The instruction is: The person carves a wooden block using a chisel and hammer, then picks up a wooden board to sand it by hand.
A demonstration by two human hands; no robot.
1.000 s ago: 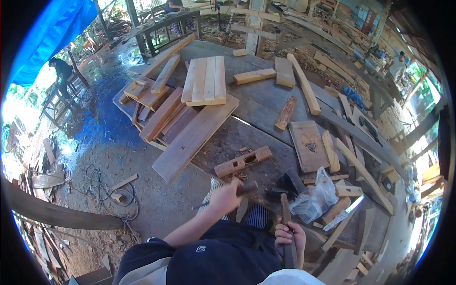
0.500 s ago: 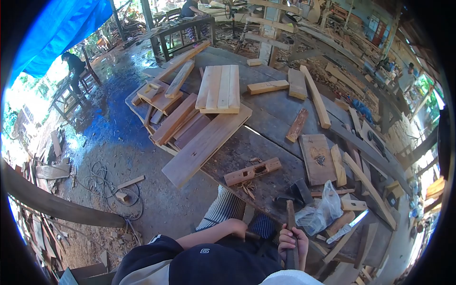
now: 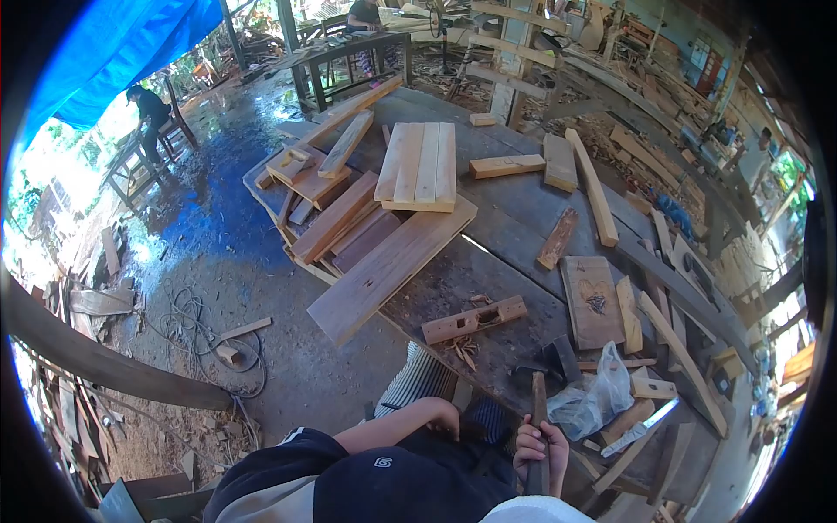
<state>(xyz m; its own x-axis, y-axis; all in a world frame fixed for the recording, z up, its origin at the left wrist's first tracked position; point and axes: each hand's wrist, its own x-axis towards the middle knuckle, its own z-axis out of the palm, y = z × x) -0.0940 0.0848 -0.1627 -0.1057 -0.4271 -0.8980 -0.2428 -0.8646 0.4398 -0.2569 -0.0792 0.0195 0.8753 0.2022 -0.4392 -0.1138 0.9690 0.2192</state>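
Observation:
My right hand [image 3: 540,449] is closed around the wooden handle of a hammer [image 3: 538,403]. Its dark head is at the near edge of the workbench [image 3: 514,248], beside a crumpled clear plastic bag [image 3: 597,397]. Bent across my lap, my left hand [image 3: 445,418] points downward near my striped trouser leg; its fingers are mostly hidden. On the bench in front lies a reddish wooden piece with cut mortises [image 3: 475,319], wood chips [image 3: 466,353] beside it. A board with a heart-like marking [image 3: 593,305] and small chips on it lies farther right.
Stacked boards [image 3: 418,166] and a long plank [image 3: 392,270] cover the bench's left side. A white-bladed saw or knife [image 3: 641,427] lies at right among offcuts. A cable [image 3: 200,327] coils on the floor. People [image 3: 150,113] are in the background.
The view has shifted slightly, so the bench and its pieces appear a little right and lower. My left hand's fingers now hang more visibly downward. The right hand keeps its hold on the hammer.

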